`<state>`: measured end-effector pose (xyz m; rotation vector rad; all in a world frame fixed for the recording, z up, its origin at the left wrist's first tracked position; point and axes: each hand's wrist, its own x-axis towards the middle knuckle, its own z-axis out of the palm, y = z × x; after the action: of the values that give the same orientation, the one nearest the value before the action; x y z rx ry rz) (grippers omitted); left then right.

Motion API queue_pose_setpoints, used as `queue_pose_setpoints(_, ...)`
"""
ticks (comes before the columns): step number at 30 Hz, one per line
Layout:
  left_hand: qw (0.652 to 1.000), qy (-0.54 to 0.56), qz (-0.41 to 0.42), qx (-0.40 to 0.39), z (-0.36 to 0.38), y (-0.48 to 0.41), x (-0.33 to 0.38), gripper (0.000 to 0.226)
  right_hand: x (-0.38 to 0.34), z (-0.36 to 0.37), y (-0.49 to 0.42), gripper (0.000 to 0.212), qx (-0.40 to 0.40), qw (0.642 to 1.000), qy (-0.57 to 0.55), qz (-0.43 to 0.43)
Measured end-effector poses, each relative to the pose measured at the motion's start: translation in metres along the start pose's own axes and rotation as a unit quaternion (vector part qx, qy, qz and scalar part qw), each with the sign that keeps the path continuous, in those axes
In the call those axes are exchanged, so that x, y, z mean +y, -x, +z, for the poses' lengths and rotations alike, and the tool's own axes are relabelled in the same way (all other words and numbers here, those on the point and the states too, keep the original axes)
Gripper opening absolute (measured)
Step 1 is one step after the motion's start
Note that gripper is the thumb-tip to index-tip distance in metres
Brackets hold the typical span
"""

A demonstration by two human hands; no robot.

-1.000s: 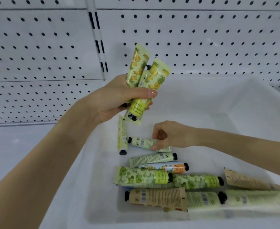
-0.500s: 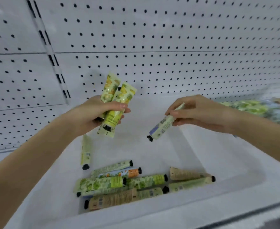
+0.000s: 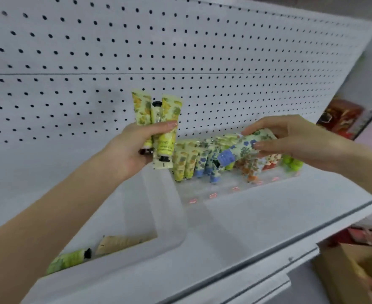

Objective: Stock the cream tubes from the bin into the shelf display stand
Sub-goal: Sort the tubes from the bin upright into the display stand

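**Blue-flowered tube held over the display stand**

The left hand [image 3: 132, 150] grips a bundle of yellow-green cream tubes with fruit print [image 3: 166, 145], thumb across their front. Most stand crimped end up; the middle one shows its black cap at the top. The bundle is above the far corner of the white translucent plastic bin [image 3: 169, 216].

The right hand [image 3: 294, 139] pinches a white cream tube with blue flowers [image 3: 242, 148] between thumb and fingers. The tube is tilted, cap end low and to the left, just above the rows of standing tubes [image 3: 187, 163] in the clear display stand [image 3: 224, 191]. Whether it touches them cannot be told through the blur.

The stand sits on the white shelf [image 3: 268, 216] against the white pegboard back panel [image 3: 180, 51], beside the bin. In the bin lie a green tube with a black cap [image 3: 70, 258] and a beige tube [image 3: 119, 242]. A brown cardboard box [image 3: 356, 270] sits below the shelf at the right.
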<state>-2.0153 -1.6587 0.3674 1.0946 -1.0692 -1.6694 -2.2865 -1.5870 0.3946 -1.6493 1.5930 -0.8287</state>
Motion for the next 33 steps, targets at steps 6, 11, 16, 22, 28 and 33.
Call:
queue_pose_setpoints(6,0.999,0.022,0.011,0.033,0.056,-0.021,-0.019,0.016,0.046,-0.030,-0.012,0.023,0.004,1.000,-0.004,-0.011)
queue_pose_setpoints(11,0.992,-0.114,0.046,0.025,0.058,-0.030,-0.034,0.047,0.052,-0.034,-0.030,0.012,0.015,1.000,-0.002,-0.014)
queue_pose_setpoints(16,0.990,-0.117,0.047,0.061,0.034,-0.031,-0.032,0.045,0.045,-0.018,-0.053,0.006,-0.026,0.998,-0.025,-0.059)
queue_pose_setpoints(22,0.993,-0.058,0.054,0.091,0.032,-0.035,-0.030,0.025,0.038,0.019,-0.080,0.011,0.009,0.990,0.067,-0.123)
queue_pose_setpoints(28,0.993,-0.066,0.056,0.083,0.031,-0.038,-0.036,0.025,0.042,0.045,-0.096,0.015,0.032,0.981,0.129,-0.138)
queue_pose_setpoints(33,0.994,-0.049,0.061,0.079,0.029,-0.040,-0.036,0.038,0.050,0.054,-0.103,0.016,0.059,0.982,0.127,-0.128)
